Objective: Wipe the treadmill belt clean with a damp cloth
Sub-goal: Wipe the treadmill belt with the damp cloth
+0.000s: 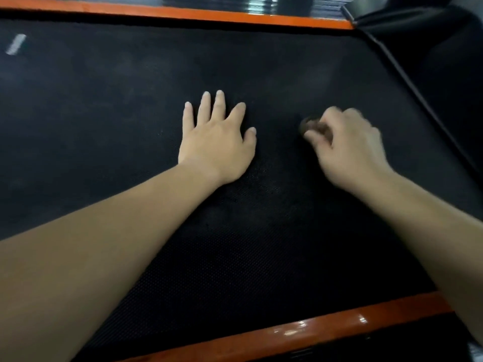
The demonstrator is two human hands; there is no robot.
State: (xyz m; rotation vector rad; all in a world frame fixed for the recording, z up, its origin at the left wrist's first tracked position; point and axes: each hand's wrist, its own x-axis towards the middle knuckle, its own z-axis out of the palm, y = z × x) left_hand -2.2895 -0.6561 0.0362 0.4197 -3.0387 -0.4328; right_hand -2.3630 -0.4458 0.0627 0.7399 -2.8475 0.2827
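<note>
Two bare forearms reach in from the near edge across a treadmill belt (261,244), seen from the head camera worn by the person kneeling over it. The black, finely dimpled belt fills almost the whole view, running between a glossy orange side rail (313,327) closest to the camera and a second orange rail (183,13) along the far side.

The left hand (217,142) lies palm down near the middle of the belt, its fingers (218,105) straight and spread apart, the thumb out to the side, holding nothing. Just beside it, the right hand (347,150) is blurred. Its fingers are curled and clamped on a small dark wad (312,126) that sits against the belt surface. The blur makes it impossible to tell whether this wad is the cloth or whether it is damp.

Faint greyish smudges (130,66) cloud the belt beyond the hands, while the part nearer the camera looks darker. A short white mark (15,44) shows on the belt at far left. Black moulded housing (431,35) rises at the upper right corner, past the end of the far rail.
</note>
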